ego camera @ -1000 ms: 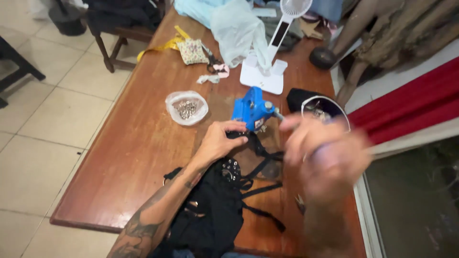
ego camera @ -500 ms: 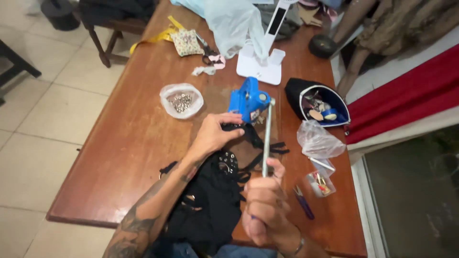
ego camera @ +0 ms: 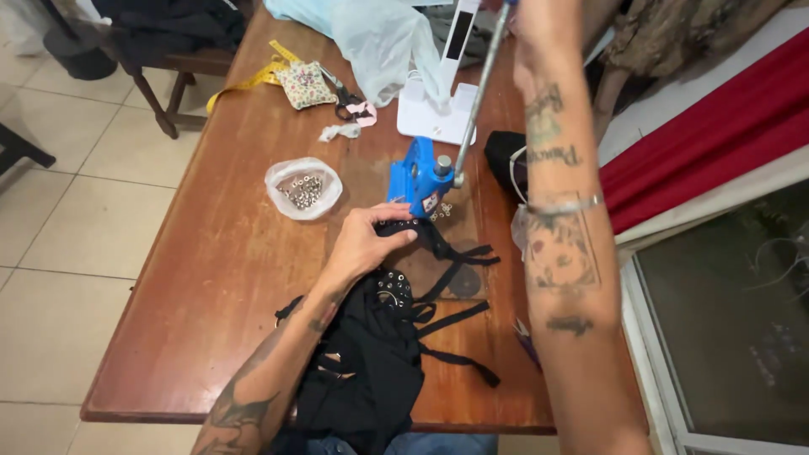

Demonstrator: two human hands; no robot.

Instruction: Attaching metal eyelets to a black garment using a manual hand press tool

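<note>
While L hand (ego camera: 364,244) pins 1 black strap (ego camera: 438,243) under 1 blue press (ego camera: 419,179), R hand (ego camera: 539,21) is raised at lever (ego camera: 478,93) top.
L fingers closed narrow on strap, at press base; R grip cut off by frame, cannot tell. 1 bag of eyelets (ego camera: 303,189), 1 black garment (ego camera: 371,371) at near table edge (ego camera: 253,417). Open wood left of press.

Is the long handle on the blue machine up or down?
Up. The handle rises steeply from the blue press; the right hand holds its top.
</note>
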